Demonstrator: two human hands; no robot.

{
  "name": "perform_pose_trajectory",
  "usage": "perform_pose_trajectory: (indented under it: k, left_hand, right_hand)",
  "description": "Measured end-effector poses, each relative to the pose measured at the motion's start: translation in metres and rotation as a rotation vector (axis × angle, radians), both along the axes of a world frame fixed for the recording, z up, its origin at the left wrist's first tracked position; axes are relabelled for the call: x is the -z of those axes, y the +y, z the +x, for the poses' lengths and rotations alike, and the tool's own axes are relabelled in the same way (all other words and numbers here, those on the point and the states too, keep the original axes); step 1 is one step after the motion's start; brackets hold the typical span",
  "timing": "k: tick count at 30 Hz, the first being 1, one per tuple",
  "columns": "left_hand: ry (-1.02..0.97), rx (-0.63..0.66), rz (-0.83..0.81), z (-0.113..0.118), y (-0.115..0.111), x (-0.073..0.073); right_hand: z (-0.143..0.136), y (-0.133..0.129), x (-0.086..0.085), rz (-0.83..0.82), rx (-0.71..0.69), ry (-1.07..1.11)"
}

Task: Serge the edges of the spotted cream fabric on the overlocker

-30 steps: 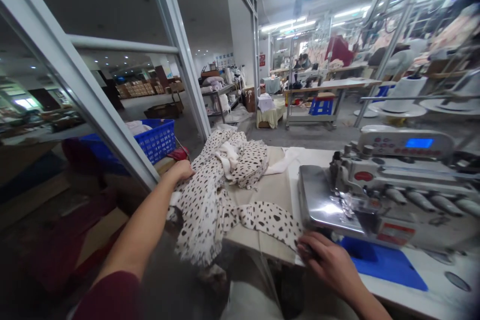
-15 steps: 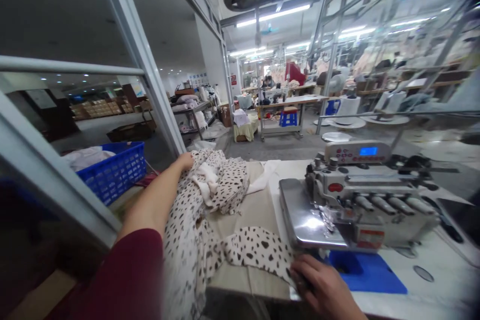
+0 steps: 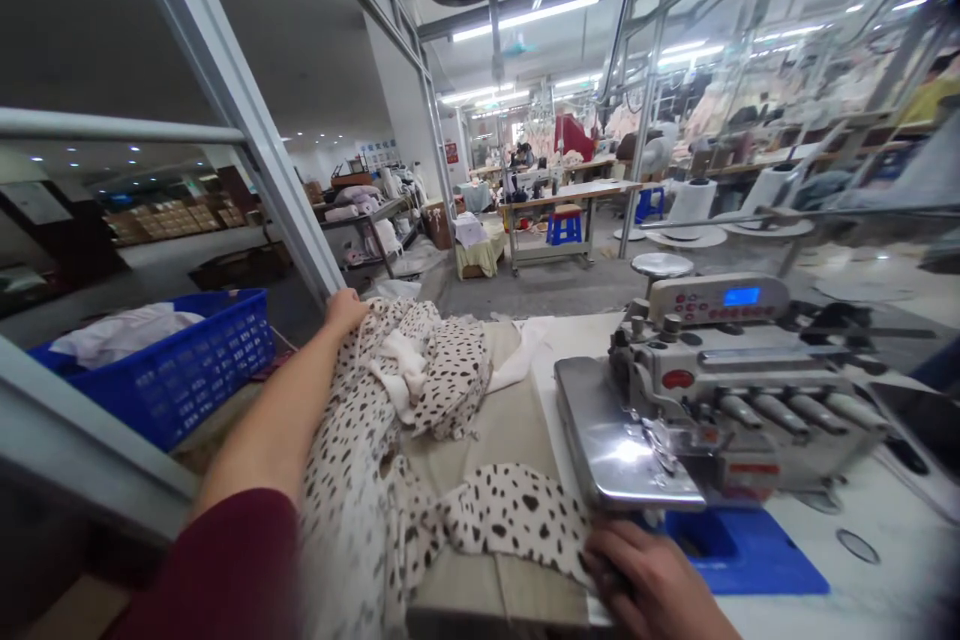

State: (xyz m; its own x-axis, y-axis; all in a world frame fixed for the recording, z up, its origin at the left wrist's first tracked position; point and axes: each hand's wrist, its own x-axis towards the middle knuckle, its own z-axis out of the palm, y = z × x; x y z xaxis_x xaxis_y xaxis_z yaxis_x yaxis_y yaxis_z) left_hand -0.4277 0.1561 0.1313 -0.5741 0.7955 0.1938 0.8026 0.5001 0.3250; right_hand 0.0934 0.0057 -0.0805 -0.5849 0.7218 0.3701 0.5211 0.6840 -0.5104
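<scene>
While the left hand grips the spotted fabric left of frame center, the right hand pinches its end at lower center. The fabric lies across the tabletop.

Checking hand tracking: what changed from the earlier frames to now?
The left hand moved forward along the spotted fabric to its far left corner, near the metal post; the view swung right. The right hand stayed at the end of the spotted strip, by the overlock machine.
</scene>
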Motion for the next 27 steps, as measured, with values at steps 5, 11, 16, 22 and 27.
perform_pose_trajectory:
  k: [5, 11, 16, 22, 27]
  left_hand:
    - [-0.245, 0.203, -0.015, 0.053, -0.028, -0.025]
    - [-0.534, 0.517, -0.226, 0.143, -0.081, -0.037]
    - [-0.662, 0.651, -0.320, 0.191, -0.115, -0.025]
    - [-0.136, 0.687, -0.582, 0.199, -0.133, 0.043]
    - [0.069, 0.779, -0.546, 0.215, -0.149, 0.087]
  right_hand:
    - [0.003, 0.002, -0.001, -0.047, -0.105, -0.108]
    - [0.005, 0.002, -0.002, -0.030, -0.108, -0.106]
    - [0.008, -0.001, 0.001, 0.007, -0.098, -0.110]
    - [0.009, -0.004, 0.000, 0.031, -0.093, -0.109]
    - [0.008, -0.006, -0.003, 0.055, -0.090, -0.110]
